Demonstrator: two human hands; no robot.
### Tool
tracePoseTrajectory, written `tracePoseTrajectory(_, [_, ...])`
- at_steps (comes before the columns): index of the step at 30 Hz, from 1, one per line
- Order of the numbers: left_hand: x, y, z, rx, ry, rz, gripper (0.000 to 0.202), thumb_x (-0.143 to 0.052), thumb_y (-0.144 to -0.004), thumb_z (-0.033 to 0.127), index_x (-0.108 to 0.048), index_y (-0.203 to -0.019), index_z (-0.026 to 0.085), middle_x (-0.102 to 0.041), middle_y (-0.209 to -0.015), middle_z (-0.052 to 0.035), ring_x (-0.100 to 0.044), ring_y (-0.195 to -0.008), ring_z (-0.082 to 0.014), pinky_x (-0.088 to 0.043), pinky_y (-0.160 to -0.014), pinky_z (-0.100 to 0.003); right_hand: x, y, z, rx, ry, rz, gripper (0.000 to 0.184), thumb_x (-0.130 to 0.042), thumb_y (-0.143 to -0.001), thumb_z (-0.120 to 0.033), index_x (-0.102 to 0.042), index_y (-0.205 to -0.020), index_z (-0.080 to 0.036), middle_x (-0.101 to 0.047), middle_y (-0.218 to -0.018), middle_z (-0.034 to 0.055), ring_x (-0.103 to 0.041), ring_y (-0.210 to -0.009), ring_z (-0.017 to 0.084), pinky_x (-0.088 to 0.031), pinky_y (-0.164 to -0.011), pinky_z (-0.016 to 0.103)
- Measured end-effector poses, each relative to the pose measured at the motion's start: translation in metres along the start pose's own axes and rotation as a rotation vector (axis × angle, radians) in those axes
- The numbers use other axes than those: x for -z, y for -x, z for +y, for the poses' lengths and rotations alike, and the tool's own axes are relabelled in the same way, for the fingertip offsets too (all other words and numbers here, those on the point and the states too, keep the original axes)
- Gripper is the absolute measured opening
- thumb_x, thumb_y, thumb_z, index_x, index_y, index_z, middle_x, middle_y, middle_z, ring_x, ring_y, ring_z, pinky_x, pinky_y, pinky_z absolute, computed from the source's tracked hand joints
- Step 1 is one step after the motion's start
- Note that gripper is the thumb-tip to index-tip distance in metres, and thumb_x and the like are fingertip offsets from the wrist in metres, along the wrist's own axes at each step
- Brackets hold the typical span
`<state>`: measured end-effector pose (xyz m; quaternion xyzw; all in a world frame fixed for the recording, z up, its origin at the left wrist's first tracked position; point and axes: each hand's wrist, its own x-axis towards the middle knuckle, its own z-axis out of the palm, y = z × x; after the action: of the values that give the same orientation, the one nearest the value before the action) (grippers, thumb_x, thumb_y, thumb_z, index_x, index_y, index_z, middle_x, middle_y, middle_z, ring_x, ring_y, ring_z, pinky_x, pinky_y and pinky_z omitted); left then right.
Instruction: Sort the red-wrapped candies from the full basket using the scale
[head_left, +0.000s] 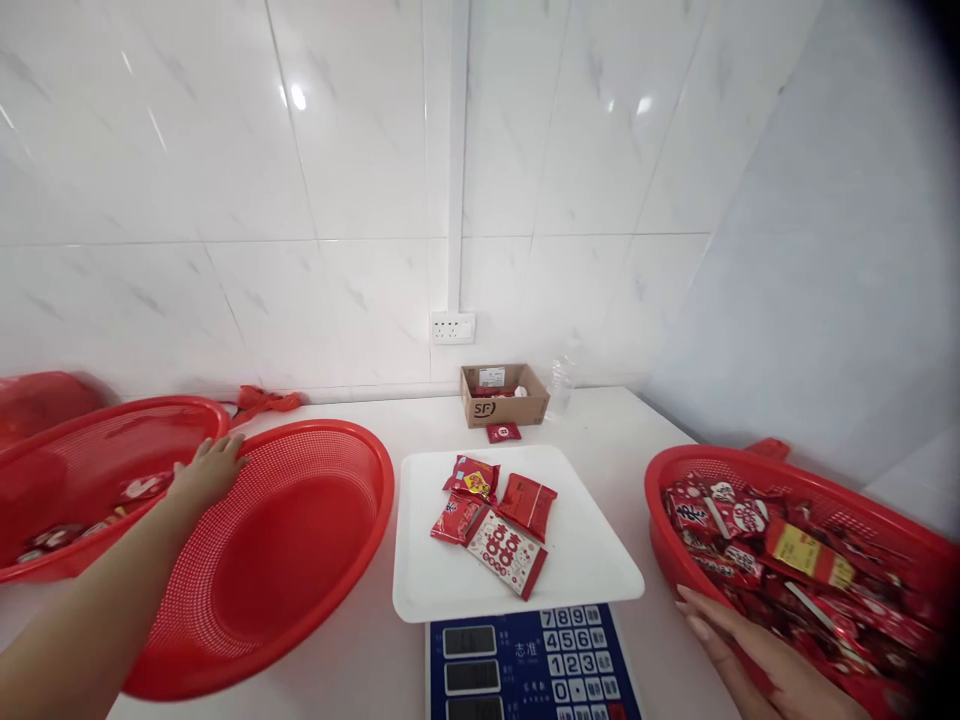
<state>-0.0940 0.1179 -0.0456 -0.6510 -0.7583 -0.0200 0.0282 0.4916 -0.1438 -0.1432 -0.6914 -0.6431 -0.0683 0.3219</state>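
My left hand (210, 468) lies where the rims of two red plastic baskets meet, its fingers stretched over the edge of the empty red basket (300, 560). On the right, my right hand (765, 655) rests with straight fingers against the near side of a red basket (660, 490) full of red-wrapped snack packets (750, 520). Between the hands stands a digital scale (517, 670) with a white tray (427, 570). Several packets lie on the tray, among them a white-and-red one (506, 552) and a plain red one (528, 505).
At far left, another red basket (97, 420) holds a few packets, with a red bag (45, 405) behind it. A small cardboard box (517, 410), a single red packet (503, 432) and a clear plastic bottle (561, 385) stand near the tiled wall below a socket (453, 328).
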Motion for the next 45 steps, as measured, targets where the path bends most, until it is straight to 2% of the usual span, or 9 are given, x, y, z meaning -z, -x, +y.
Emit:
tracePoseTrajectory(5, [0.002, 0.011, 0.0, 0.077, 0.006, 0.077, 0.051, -0.016, -0.092, 0.012, -0.025, -0.142, 0.012, -0.016, -0.152, -0.0205, -0.011, -0.139, -0.0354, -0.02, -0.096, -0.069, -0.001, -0.002, -0.004, -0.052, 0.008, -0.053, 0.039, -0.042, -0.089, -0.047, -0.065, -0.108, -0.022, -0.068, -0.111, 0.0052, -0.064, -0.101, 0.024, -0.056, -0.083, 0.035])
tracePoseTrajectory(9, [0.015, 0.024, 0.011, 0.034, 0.036, 0.058, 0.05, -0.025, -0.094, 0.03, -0.032, -0.139, 0.009, -0.016, -0.152, -0.0201, -0.006, -0.139, -0.0392, -0.016, -0.099, -0.068, 0.0, -0.009, -0.013, -0.054, -0.009, -0.045, 0.039, -0.044, -0.087, -0.05, -0.068, -0.102, -0.023, -0.071, -0.103, 0.0036, -0.068, -0.093, 0.022, -0.058, -0.078, 0.031])
tracePoseTrajectory(13, [0.022, 0.066, 0.018, -0.263, 0.306, -0.276, 0.053, -0.033, -0.091, 0.051, -0.034, -0.14, 0.031, -0.042, -0.144, -0.0008, -0.038, -0.131, -0.0246, -0.036, -0.102, -0.042, 0.0, -0.012, -0.019, -0.042, -0.038, -0.03, 0.039, -0.045, -0.086, -0.052, -0.069, -0.099, -0.024, -0.072, -0.098, 0.0026, -0.069, -0.087, 0.022, -0.059, -0.076, 0.03])
tracePoseTrajectory(17, [0.007, 0.129, 0.028, -0.391, 0.432, -0.561, 0.053, -0.05, -0.08, 0.057, -0.037, -0.132, 0.052, -0.045, -0.14, 0.0107, -0.043, -0.128, -0.0263, -0.038, -0.102, -0.043, -0.002, -0.019, -0.027, -0.04, -0.088, -0.026, 0.04, -0.046, -0.085, -0.053, -0.07, -0.096, -0.023, -0.073, -0.097, 0.0034, -0.07, -0.085, 0.022, -0.059, -0.073, 0.029])
tracePoseTrajectory(22, [-0.012, 0.16, 0.065, -0.438, 0.327, -0.277, 0.049, -0.032, -0.09, 0.046, -0.04, -0.137, 0.034, -0.057, -0.13, -0.0015, -0.055, -0.116, -0.0275, -0.045, -0.094, -0.042, -0.005, -0.029, -0.044, 0.0, -0.108, -0.016, 0.04, -0.044, -0.086, -0.053, -0.069, -0.096, -0.022, -0.073, -0.095, 0.0042, -0.07, -0.085, 0.021, -0.059, -0.072, 0.03])
tracePoseTrajectory(29, [-0.006, 0.122, 0.115, -0.486, 0.186, -0.156, 0.049, -0.028, -0.093, 0.038, -0.037, -0.139, 0.022, -0.057, -0.129, -0.0108, -0.057, -0.112, -0.0311, -0.049, -0.082, -0.043, -0.024, -0.036, -0.072, 0.08, -0.095, 0.042, 0.038, -0.042, -0.09, -0.045, -0.065, -0.105, -0.018, -0.068, -0.107, 0.0098, -0.064, -0.099, 0.024, -0.054, -0.084, 0.04])
tracePoseTrajectory(34, [-0.011, 0.117, 0.162, -0.652, 0.376, 0.094, 0.044, -0.036, -0.093, 0.04, -0.046, -0.13, 0.02, -0.051, -0.134, -0.0105, -0.043, -0.126, -0.0277, -0.038, -0.101, -0.045, -0.042, -0.037, -0.087, 0.152, -0.124, -0.035, 0.038, -0.041, -0.091, -0.043, -0.061, -0.111, -0.018, -0.066, -0.113, 0.0104, -0.057, -0.111, 0.028, -0.042, -0.098, 0.054])
tracePoseTrajectory(40, [-0.02, 0.139, 0.222, -0.856, 0.426, 0.036, 0.046, -0.055, -0.084, 0.039, -0.049, -0.125, 0.019, -0.059, -0.118, -0.0133, -0.054, -0.109, -0.0291, -0.044, -0.092, -0.046, -0.044, -0.039, -0.09, 0.164, -0.143, -0.063, 0.036, -0.042, -0.092, -0.041, -0.061, -0.114, -0.02, -0.065, -0.115, 0.0103, -0.055, -0.113, 0.028, -0.042, -0.097, 0.054])
tracePoseTrajectory(45, [-0.021, 0.142, 0.229, -0.862, 0.45, 0.002, 0.039, -0.049, -0.081, 0.015, -0.054, -0.119, 0.023, -0.057, -0.115, -0.0086, -0.061, -0.095, -0.0209, -0.05, -0.082, -0.033, -0.043, -0.037, -0.088, 0.164, -0.135, -0.057, 0.036, -0.043, -0.091, -0.04, -0.063, -0.111, -0.018, -0.066, -0.113, 0.0109, -0.056, -0.112, 0.029, -0.045, -0.094, 0.053])
